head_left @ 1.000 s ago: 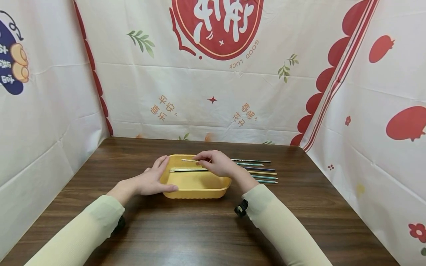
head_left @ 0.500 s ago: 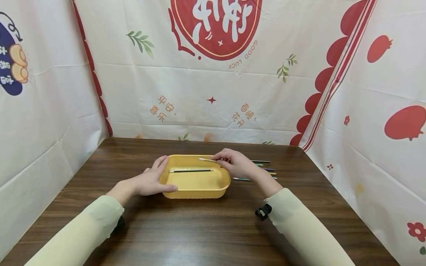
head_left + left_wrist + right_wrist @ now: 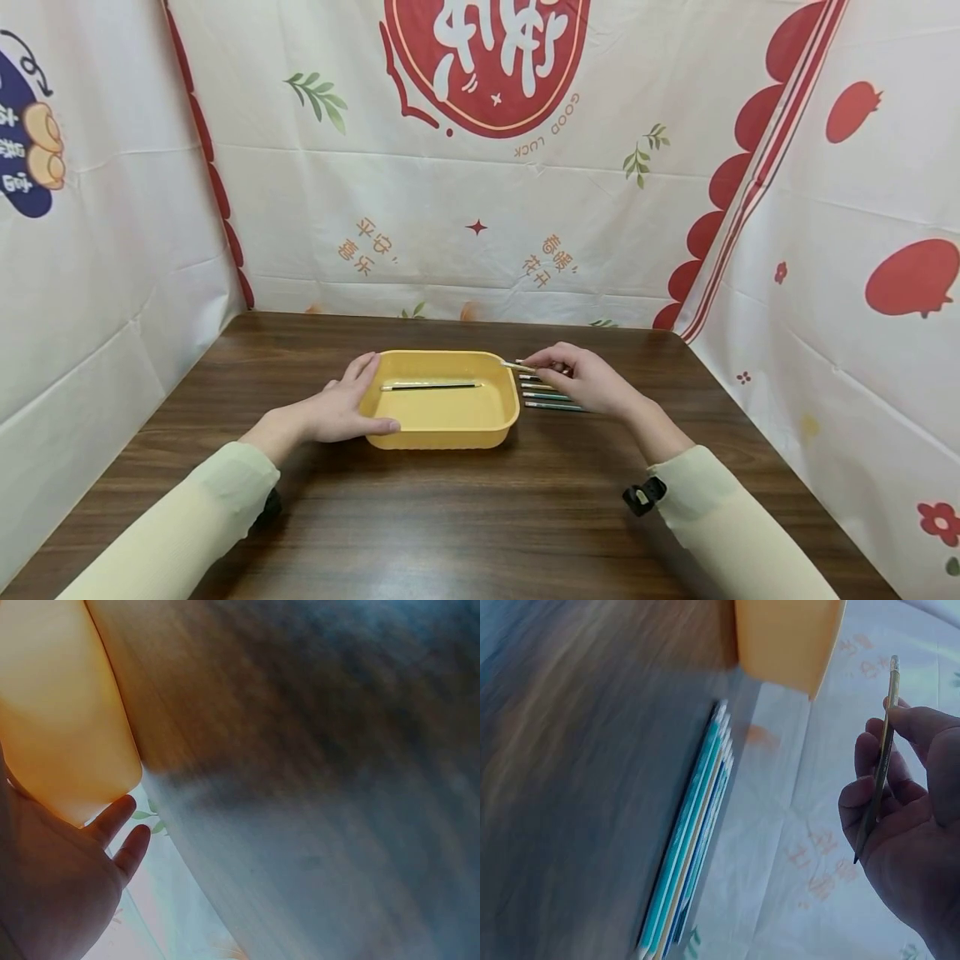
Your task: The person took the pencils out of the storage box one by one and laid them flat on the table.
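A yellow plastic tray (image 3: 442, 437) stands on the table with one black pencil (image 3: 431, 386) lying lengthwise inside. My left hand (image 3: 341, 408) rests against the tray's left end, thumb along the near rim and straight fingers at the far corner. In the left wrist view, two fingertips (image 3: 120, 814) show beside the tray's outer wall. Just past the right rim, my right hand (image 3: 588, 379) pinches a yellowish pencil (image 3: 885, 742) between thumb and fingers. Its eraser end points toward the tray, and its dark tip lies by the palm.
Several pencils (image 3: 551, 407) lie side by side to the right of the tray, under and beside my right hand, teal ones (image 3: 682, 840) nearest me. The dark wooden table (image 3: 420, 517) is walled at the back and sides by printed white cloth (image 3: 315, 192).
My right hand has moved right with the pencil, from above the tray to over the row of pencils. My left hand and the black pencil in the tray stay put.
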### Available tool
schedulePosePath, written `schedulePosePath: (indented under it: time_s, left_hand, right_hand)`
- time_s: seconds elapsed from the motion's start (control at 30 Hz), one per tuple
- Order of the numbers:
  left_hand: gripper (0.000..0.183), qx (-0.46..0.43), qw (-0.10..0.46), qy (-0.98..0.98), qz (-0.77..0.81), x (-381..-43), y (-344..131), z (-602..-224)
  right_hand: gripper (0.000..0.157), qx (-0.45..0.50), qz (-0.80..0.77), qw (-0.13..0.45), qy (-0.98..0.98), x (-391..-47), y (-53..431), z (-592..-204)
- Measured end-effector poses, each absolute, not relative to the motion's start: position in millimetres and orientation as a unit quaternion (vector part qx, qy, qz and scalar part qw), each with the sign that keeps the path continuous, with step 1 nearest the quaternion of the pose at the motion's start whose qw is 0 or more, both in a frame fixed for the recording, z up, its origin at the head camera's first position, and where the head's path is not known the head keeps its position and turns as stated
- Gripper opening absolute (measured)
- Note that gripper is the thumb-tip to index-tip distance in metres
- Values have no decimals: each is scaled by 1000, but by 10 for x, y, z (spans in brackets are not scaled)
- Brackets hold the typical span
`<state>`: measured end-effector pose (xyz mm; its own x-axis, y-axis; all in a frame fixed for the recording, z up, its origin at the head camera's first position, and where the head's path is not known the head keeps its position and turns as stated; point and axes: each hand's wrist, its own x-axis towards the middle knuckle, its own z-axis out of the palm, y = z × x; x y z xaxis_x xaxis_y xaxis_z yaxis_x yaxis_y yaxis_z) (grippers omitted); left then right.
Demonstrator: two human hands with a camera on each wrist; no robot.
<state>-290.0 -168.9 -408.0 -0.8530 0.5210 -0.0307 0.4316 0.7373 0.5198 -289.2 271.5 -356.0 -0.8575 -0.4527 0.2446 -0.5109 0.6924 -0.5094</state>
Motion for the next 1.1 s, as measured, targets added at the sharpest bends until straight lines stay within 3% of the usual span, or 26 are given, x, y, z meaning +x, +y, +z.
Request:
schedulePosePath:
  time_s: [0.43,0.87,1.1]
  left_hand:
    - [128,251,92,929,254,-2907,-1678,-4063]
    - [129,248,94,929,257,-2892,-1677,-4070]
    - [129,249,94,929,257,-2894,-1682,-4069]
  right_hand:
    - [16,224,289,42,-930,-2840,3203,-3750]
    - [11,240,197,-44,-950,-2955,3307,-4032]
    - [11,262,149,-24,-953,-2969,3229,-4052]
